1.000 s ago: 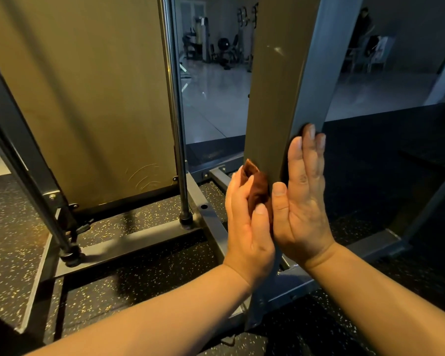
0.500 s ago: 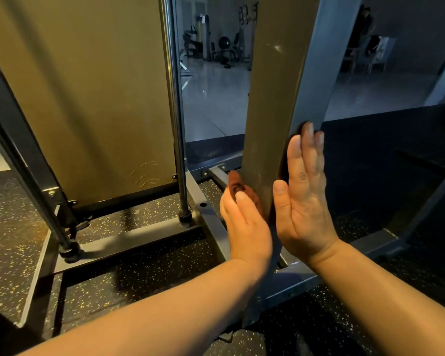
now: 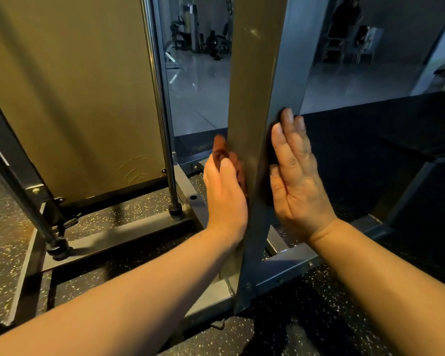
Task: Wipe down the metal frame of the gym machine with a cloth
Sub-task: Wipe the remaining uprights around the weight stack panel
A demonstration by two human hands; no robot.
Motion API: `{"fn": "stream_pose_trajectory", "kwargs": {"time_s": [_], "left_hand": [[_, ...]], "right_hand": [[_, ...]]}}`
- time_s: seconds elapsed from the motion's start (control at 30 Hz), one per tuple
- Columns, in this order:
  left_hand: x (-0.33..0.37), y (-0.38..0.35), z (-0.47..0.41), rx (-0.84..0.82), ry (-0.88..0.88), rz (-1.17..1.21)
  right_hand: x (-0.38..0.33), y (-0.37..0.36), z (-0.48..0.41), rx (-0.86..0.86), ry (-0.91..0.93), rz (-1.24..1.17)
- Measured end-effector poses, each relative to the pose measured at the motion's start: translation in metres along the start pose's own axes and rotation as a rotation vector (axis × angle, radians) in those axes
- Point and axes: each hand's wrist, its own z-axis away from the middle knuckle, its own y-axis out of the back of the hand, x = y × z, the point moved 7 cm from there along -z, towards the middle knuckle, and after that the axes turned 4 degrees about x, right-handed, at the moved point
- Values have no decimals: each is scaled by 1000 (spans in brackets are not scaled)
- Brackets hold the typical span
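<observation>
Most of cloth (image 3: 219, 150) hidden btwn left hand (image 3: 225, 201) & frame (image 3: 247, 98).

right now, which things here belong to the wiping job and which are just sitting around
In the job: brown cloth, left hand holding it against the upright frame post, right hand flat on the post's other side.
Just there: tan panel, chrome rod, speckled floor, distant gym equipment.

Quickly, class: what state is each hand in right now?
Left hand: holds the brown cloth against the frame post, thumb over it.
Right hand: open, fingers straight, flat on the post, holding nothing.
</observation>
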Motion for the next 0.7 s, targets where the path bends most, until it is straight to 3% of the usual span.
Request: {"fn": "stream_pose_trajectory", "kwargs": {"time_s": [0.27,0.33,0.53,0.7], "left_hand": [[-69,21,37,48,388,-207],[-41,19,19,-7,249,-243],[96,-20,8,-96,-429,-152],[75,-21,41,-200,-560,-196]], "right_hand": [[1,2,0,-12,-23,-21],[-2,2,0,-11,-37,-37],[-11,5,5,94,-96,-123],[-20,7,5,191,-68,-230]]}}
